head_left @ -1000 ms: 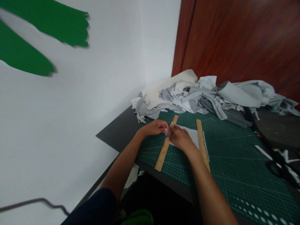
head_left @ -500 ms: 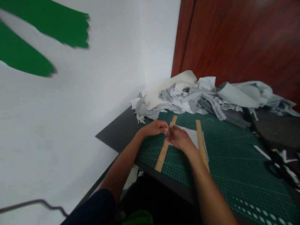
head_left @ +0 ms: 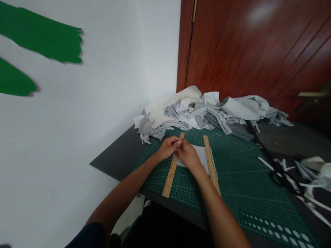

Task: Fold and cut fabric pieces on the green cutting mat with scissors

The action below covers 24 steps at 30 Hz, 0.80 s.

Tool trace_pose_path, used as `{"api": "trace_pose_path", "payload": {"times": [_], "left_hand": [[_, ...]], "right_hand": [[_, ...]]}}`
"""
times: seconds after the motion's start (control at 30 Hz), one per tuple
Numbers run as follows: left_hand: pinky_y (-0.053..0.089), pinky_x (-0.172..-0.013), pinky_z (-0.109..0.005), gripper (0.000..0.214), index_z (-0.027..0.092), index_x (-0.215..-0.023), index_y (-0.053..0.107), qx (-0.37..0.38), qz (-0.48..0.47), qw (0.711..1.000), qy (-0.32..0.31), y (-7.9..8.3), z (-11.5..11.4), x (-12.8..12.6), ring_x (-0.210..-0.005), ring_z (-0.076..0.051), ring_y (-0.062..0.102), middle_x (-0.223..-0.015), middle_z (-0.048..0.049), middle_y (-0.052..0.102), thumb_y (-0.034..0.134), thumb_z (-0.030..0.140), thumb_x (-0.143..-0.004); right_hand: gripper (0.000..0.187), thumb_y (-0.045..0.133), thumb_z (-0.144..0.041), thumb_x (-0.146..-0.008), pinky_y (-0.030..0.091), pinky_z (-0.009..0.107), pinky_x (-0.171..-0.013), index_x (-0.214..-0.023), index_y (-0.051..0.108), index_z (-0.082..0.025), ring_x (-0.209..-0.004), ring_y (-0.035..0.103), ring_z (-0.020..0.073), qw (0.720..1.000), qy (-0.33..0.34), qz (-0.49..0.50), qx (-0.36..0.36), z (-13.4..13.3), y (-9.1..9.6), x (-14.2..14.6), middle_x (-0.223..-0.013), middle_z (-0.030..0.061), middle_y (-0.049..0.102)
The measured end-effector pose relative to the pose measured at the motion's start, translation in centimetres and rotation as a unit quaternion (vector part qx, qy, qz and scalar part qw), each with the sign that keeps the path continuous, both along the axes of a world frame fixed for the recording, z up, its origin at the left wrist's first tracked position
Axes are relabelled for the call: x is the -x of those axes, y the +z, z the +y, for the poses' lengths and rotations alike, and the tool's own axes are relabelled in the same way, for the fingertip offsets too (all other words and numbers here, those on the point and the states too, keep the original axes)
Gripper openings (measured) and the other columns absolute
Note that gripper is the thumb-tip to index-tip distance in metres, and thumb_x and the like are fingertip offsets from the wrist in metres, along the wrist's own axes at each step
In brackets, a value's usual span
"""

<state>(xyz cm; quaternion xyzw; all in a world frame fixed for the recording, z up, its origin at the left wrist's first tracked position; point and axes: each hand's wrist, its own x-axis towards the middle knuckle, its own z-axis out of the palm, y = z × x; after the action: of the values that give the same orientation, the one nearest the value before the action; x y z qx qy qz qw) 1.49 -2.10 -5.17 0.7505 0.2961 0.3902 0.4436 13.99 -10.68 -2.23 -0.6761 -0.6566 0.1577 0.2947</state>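
My left hand (head_left: 167,147) and my right hand (head_left: 188,155) meet at the fingertips above the upper part of a wooden ruler (head_left: 169,179). Both have their fingers closed in a pinch; whatever lies between them is too small or hidden to make out. Under the right hand lies a light grey piece of fabric (head_left: 201,152), flat on the green cutting mat (head_left: 238,168). The ruler runs along the fabric's left edge. A second wooden ruler (head_left: 211,162) lies across its right side, with a strip of the fabric showing beyond it.
A heap of grey and cream cloth scraps (head_left: 196,112) lines the back of the dark table (head_left: 116,158). Black-handled scissors (head_left: 280,179) lie at the right among white strips. A white wall (head_left: 103,86) stands on the left, a reddish wooden door (head_left: 240,51) behind.
My hands have risen slightly off the ruler and come together, the right hand no longer pressing on it. The camera view has turned a little to the right.
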Motion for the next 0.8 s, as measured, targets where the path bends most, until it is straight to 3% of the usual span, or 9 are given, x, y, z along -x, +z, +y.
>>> {"api": "trace_pose_path", "payload": {"times": [0.13,0.23,0.3,0.37,0.43,0.53,0.63,0.8], "left_hand": [[0.047,-0.069,-0.025,0.038,0.016,-0.086,0.061,-0.002,-0.001,1.000,-0.024,-0.2,0.3,-0.2,-0.072,-0.015,0.058,-0.075,-0.0004,0.061,0.059,0.054,-0.089],[0.050,-0.074,-0.029,0.040,0.016,-0.100,0.062,-0.020,0.011,1.000,-0.017,-0.2,0.1,-0.1,-0.075,-0.016,0.060,-0.078,-0.0017,0.063,0.046,0.053,-0.097],[0.051,-0.082,-0.033,0.038,0.017,-0.117,0.061,-0.054,0.047,0.997,0.007,-0.2,-0.1,0.2,-0.085,-0.019,0.063,-0.091,-0.0045,0.068,0.046,0.047,-0.098],[0.048,-0.097,-0.038,0.031,0.020,-0.117,0.065,-0.111,0.127,0.986,0.020,0.0,-0.2,0.4,-0.104,-0.023,0.062,-0.110,-0.0074,0.069,0.057,0.038,-0.093],[0.040,-0.109,-0.043,0.024,0.022,-0.109,0.071,-0.161,0.209,0.964,0.022,0.1,-0.3,0.6,-0.124,-0.027,0.054,-0.129,-0.0083,0.064,0.065,0.030,-0.087],[0.035,-0.113,-0.044,0.033,0.026,-0.119,0.070,-0.185,0.286,0.939,0.044,0.3,-0.3,0.7,-0.134,-0.029,0.046,-0.142,-0.0064,0.057,0.067,0.030,-0.086],[0.037,-0.109,-0.042,0.033,0.028,-0.121,0.067,-0.193,0.314,0.929,0.044,0.4,-0.3,0.5,-0.131,-0.027,0.048,-0.140,-0.0030,0.059,0.064,0.032,-0.088],[0.039,-0.099,-0.041,0.026,0.027,-0.111,0.065,-0.190,0.379,0.902,0.075,1.3,-0.3,-0.8,-0.122,-0.028,0.051,-0.129,-0.0037,0.060,0.061,0.041,-0.090]], "right_hand": [[0.025,0.044,-0.018,-0.101,0.046,0.028,-0.080,-0.110,0.067,-0.018,-0.101,0.071,0.0229,1.000,-0.019,-0.016,-0.018,0.0,0.5,0.0,-0.109,0.0113,0.077],[0.029,0.042,-0.027,-0.104,0.043,0.029,-0.072,-0.102,0.070,-0.021,-0.092,0.072,0.0247,0.996,-0.066,-0.056,-0.021,-0.3,1.4,-0.5,-0.099,0.0108,0.078],[0.030,0.042,-0.029,-0.104,0.043,0.029,-0.072,-0.100,0.070,-0.021,-0.093,0.072,0.0239,0.994,-0.083,-0.059,-0.041,-0.4,2.0,-1.7,-0.097,0.0099,0.078],[0.029,0.042,-0.028,-0.104,0.043,0.027,-0.075,-0.102,0.070,-0.021,-0.096,0.071,0.0218,0.991,-0.096,-0.060,-0.064,-0.5,2.1,-3.7,-0.100,0.0089,0.078],[0.029,0.042,-0.028,-0.104,0.044,0.025,-0.077,-0.103,0.070,-0.021,-0.096,0.070,0.0198,0.988,-0.115,-0.077,-0.070,-0.7,1.6,-6.2,-0.104,0.0084,0.077],[0.030,0.043,-0.025,-0.103,0.045,0.027,-0.079,-0.098,0.072,-0.017,-0.096,0.069,0.0214,0.980,-0.161,-0.099,-0.059,-1.2,0.2,-9.8,-0.101,0.0123,0.076],[0.029,0.044,-0.022,-0.102,0.045,0.028,-0.080,-0.097,0.073,-0.018,-0.095,0.069,0.0219,0.975,-0.186,-0.112,-0.047,-1.9,-1.3,-12.7,-0.098,0.0116,0.076],[0.026,0.049,-0.020,-0.100,0.047,0.028,-0.082,-0.116,0.069,-0.018,-0.099,0.070,0.0220,0.970,-0.198,-0.134,-0.036,-2.3,-2.3,-15.7,-0.107,0.0114,0.076]]}}
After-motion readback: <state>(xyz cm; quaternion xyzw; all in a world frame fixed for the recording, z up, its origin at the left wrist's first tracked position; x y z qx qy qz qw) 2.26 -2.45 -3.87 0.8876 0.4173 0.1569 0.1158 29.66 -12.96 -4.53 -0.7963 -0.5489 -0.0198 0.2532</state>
